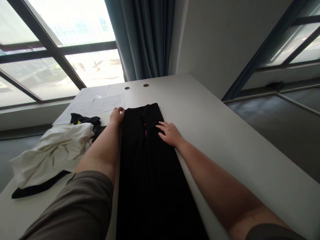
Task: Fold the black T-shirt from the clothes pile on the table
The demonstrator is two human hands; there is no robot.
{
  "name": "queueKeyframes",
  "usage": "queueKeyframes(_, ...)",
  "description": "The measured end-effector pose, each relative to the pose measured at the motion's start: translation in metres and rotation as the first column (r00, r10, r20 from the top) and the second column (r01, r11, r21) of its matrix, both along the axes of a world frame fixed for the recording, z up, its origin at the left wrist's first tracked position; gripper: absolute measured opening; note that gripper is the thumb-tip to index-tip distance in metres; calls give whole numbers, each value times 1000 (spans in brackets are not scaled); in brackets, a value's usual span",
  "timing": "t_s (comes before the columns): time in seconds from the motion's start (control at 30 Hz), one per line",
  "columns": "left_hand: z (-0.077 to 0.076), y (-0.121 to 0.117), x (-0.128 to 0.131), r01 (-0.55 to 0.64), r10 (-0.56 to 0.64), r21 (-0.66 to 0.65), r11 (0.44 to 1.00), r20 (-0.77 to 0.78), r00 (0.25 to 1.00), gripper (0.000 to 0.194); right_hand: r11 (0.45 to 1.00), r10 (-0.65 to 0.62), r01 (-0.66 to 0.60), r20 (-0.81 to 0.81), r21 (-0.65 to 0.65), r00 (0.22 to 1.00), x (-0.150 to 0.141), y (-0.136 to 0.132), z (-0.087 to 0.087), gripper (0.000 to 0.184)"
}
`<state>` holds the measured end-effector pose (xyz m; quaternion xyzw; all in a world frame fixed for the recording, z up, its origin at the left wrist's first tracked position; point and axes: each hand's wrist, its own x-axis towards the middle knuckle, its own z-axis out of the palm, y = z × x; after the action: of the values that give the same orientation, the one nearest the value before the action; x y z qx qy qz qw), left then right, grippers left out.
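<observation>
A long black garment (147,173) lies folded lengthwise on the white table (225,133), running from the near edge toward the far end. A small pink mark shows near its middle. My left hand (117,115) rests at the garment's far left corner, fingers curled over the edge of the cloth. My right hand (170,133) lies flat on the right side of the garment, fingers stretched out and apart, holding nothing.
A crumpled white garment (52,150) with black trim lies at the left, beside another dark piece (83,119). Sheets of paper (100,103) lie at the far left. Two round holes (127,88) are in the tabletop. Windows and a curtain stand behind.
</observation>
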<state>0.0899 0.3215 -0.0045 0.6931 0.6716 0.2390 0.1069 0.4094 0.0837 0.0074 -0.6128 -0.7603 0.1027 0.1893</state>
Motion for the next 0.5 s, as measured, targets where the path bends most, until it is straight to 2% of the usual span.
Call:
queueKeyframes(0.1, -1, 2, -7, 30, -29, -17, 999, 42, 999, 29, 1000, 1, -1, -6, 5, 1000, 0, 0, 0, 49)
queueKeyframes(0.23, -4, 6, -12, 69, -69, -43, 997, -2, 998, 27, 1000, 6, -6, -10, 16, 1000, 0, 0, -1, 49)
queueKeyframes(0.5, -4, 12, -10, -14, 14, -40, 999, 15, 1000, 29, 1000, 2, -2, -10, 14, 1000, 0, 0, 0, 49)
